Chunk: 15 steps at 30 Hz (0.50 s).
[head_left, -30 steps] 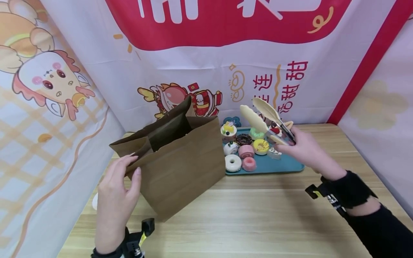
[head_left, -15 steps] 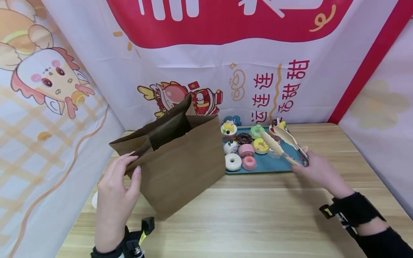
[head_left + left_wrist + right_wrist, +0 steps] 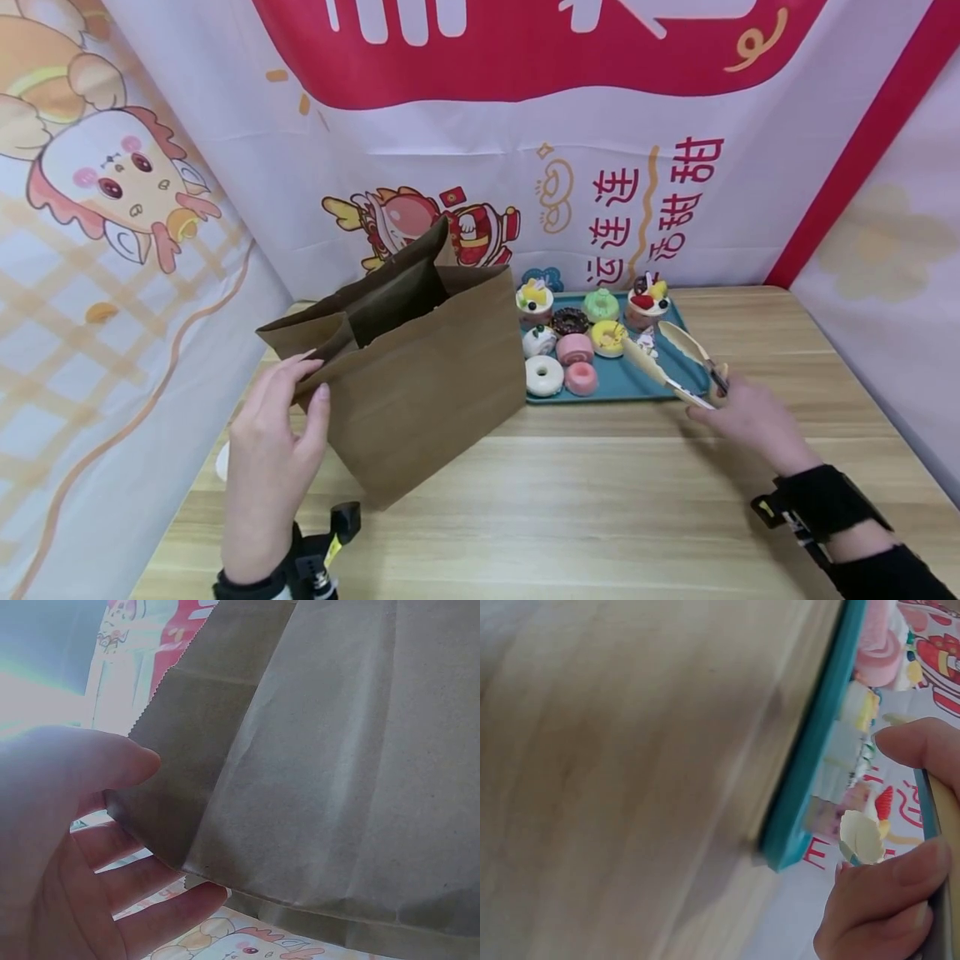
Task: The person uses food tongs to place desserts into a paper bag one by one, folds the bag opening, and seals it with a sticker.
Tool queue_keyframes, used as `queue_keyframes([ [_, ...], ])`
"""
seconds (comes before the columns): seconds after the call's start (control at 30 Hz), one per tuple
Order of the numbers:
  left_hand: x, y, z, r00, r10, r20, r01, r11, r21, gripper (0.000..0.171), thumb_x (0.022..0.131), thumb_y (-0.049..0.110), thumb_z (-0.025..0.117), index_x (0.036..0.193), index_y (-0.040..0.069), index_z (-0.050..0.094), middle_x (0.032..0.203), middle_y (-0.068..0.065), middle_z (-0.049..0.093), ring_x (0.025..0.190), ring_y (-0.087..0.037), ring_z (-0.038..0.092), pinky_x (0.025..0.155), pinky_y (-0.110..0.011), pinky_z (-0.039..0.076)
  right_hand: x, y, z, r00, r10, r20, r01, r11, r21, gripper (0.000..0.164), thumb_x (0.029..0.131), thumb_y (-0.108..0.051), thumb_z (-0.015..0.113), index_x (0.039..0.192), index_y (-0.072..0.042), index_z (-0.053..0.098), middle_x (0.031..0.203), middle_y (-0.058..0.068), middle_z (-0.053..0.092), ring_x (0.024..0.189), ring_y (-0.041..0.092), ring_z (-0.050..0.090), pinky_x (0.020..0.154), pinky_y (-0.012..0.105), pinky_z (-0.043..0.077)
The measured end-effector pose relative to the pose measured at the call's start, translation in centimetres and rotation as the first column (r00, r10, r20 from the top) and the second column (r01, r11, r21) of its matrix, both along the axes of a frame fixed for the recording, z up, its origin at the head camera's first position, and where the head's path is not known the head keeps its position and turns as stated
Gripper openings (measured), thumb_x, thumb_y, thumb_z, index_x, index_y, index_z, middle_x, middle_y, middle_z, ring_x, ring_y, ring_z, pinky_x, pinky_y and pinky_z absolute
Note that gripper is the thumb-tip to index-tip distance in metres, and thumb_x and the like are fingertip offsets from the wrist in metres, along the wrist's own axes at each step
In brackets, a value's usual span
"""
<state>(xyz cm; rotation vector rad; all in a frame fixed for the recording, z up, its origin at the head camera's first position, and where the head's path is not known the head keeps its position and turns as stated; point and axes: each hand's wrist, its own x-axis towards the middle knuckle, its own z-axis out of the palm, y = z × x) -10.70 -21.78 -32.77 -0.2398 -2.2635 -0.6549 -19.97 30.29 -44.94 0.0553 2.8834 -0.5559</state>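
Note:
A brown paper bag [image 3: 427,375] stands tilted on the table, its mouth open at the top. My left hand [image 3: 273,458] holds the bag's near left edge; in the left wrist view the thumb lies on one side of the paper [image 3: 315,750] and the fingers on the other. The right hand [image 3: 757,421] grips a pair of tongs [image 3: 648,364] with cream tips. Those tips are spread apart over the right part of the blue tray [image 3: 615,392], around a small white-topped cake piece [image 3: 647,342]. In the right wrist view, fingers [image 3: 885,892] wrap the tongs' handle.
Several toy sweets share the tray: a white donut [image 3: 543,377], a yellow donut [image 3: 608,338], a chocolate donut [image 3: 570,322], a pink roll [image 3: 574,349] and a fruit cup [image 3: 647,302]. A printed cloth backdrop [image 3: 465,133] rises behind the table [image 3: 540,500].
The right hand has brought the tongs down and to the right, from above the tray's back to the cake piece. The left hand and the bag have stayed put.

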Motion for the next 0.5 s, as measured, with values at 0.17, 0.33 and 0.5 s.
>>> queue_keyframes([
  [0.17, -0.2, 0.0, -0.1, 1.0, -0.003, 0.001, 0.003, 1.0, -0.003, 0.027, 0.089, 0.002, 0.062, 0.116, -0.002, 0.064, 0.121, -0.02, 0.066, 0.11, -0.037, 0.062, 0.098, -0.002, 0.032, 0.2, 0.1, -0.7, 1.0, -0.006, 0.007, 0.006, 1.0, 0.007, 0.074, 0.079, -0.061, 0.069, 0.101, 0.007, 0.048, 0.08, 0.015, 0.052, 0.07, 0.026, 0.051, 0.053, 0.029, 0.036],
  [0.33, -0.3, 0.0, -0.2, 1.0, 0.003, 0.01, -0.003, 1.0, -0.001, 0.027, 0.089, 0.003, 0.062, 0.116, -0.002, 0.064, 0.122, -0.019, 0.065, 0.111, -0.037, 0.062, 0.099, -0.002, 0.032, 0.3, 0.1, -1.1, 1.0, -0.003, 0.007, 0.003, 1.0, -0.001, 0.075, 0.079, -0.061, 0.069, 0.103, 0.008, 0.047, 0.08, 0.014, 0.052, 0.069, 0.026, 0.05, 0.053, 0.03, 0.036],
  [0.5, -0.3, -0.1, -0.3, 1.0, 0.006, 0.007, -0.006, 1.0, 0.005, 0.027, 0.089, 0.002, 0.063, 0.115, -0.001, 0.065, 0.122, -0.019, 0.066, 0.111, -0.037, 0.062, 0.099, -0.003, 0.033, 0.2, 0.2, -1.5, 1.0, 0.01, -0.005, -0.01, 1.0, -0.001, 0.077, 0.077, -0.06, 0.071, 0.104, 0.009, 0.048, 0.078, 0.014, 0.054, 0.069, 0.026, 0.051, 0.052, 0.03, 0.036],
])
